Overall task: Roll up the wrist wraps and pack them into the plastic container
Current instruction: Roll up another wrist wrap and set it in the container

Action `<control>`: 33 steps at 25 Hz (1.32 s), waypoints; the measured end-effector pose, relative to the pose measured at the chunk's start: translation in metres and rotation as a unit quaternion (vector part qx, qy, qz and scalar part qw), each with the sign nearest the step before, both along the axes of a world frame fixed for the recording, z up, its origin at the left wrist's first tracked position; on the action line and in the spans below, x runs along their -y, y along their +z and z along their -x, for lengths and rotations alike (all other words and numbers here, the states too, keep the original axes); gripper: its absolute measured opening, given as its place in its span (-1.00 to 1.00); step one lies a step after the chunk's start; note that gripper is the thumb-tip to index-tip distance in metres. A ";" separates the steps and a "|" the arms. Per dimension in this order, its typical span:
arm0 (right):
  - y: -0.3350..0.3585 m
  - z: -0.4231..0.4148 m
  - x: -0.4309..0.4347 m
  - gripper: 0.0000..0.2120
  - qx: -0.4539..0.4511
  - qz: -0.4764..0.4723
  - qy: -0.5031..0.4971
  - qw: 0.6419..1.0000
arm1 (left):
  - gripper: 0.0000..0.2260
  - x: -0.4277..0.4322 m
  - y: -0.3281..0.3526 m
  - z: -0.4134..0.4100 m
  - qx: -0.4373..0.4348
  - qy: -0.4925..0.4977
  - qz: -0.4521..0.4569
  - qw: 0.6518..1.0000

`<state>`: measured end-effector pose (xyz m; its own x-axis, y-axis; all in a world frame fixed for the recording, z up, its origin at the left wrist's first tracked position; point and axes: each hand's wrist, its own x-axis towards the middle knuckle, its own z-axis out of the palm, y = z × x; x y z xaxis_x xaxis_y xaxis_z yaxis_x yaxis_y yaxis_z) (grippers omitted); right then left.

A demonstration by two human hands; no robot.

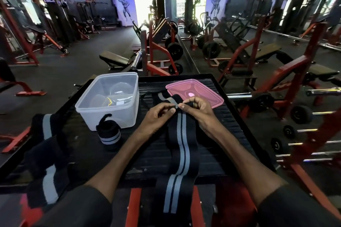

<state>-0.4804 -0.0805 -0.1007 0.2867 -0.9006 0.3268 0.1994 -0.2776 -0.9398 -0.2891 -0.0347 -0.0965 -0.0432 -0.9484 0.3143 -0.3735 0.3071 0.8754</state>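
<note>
1. The left hand (pixel 159 114) and right hand (pixel 198 111) pinch the far end of a long black woven wrist wrap (pixel 181 143), grey-striped — flat on a ribbed black platform (pixel 151 155).
2. Clear rectangular plastic container (pixel 110 116) at ten o'clock; rolled striped wrap (pixel 109 134) beside it.

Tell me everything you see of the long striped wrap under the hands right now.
The unrolled wrap is black woven-looking fabric with two grey stripes down its middle. It lies flat along the black table, its near end hanging over the edge toward the person. Near its far end, the left hand and right hand pinch it.
</note>
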 end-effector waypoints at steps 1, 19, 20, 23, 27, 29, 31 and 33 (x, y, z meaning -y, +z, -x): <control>-0.001 0.001 0.001 -0.77 -0.008 0.006 -0.004 1.000 | -0.77 0.002 -0.001 0.001 -0.007 -0.007 -0.001 1.000; 0.027 0.001 -0.010 -0.82 -0.156 -0.139 0.045 0.977 | -0.73 -0.002 -0.003 -0.009 0.016 0.028 0.155 0.987; 0.027 0.003 -0.011 -0.75 -0.208 -0.133 0.056 0.967 | -0.73 -0.002 -0.002 -0.010 0.015 0.029 0.158 0.987; 0.027 0.012 -0.013 -0.71 -0.230 -0.113 0.067 0.964 | -0.71 0.000 -0.002 -0.012 0.006 0.015 0.122 0.992; 0.020 0.013 -0.014 -0.71 -0.171 -0.039 0.061 0.983 | -0.74 -0.006 0.002 -0.006 -0.069 -0.073 -0.114 0.988; 0.019 0.012 -0.015 -0.70 -0.145 -0.025 0.079 0.986 | -0.78 -0.009 0.002 -0.005 -0.066 -0.063 -0.117 0.989; 0.022 0.013 -0.017 -0.68 -0.130 -0.038 0.089 0.987 | -0.77 -0.008 0.000 -0.007 -0.081 -0.056 -0.073 0.992; 0.026 0.012 -0.017 -0.68 -0.100 -0.103 0.095 0.985 | -0.73 -0.008 -0.001 -0.008 -0.093 -0.059 -0.058 0.992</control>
<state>-0.4928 -0.0630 -0.0744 0.4957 -0.8663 0.0621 0.0350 -0.0515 -0.9981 -0.2809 -0.0263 -0.0975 -0.1079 -0.9705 0.2155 -0.1696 0.2315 0.9579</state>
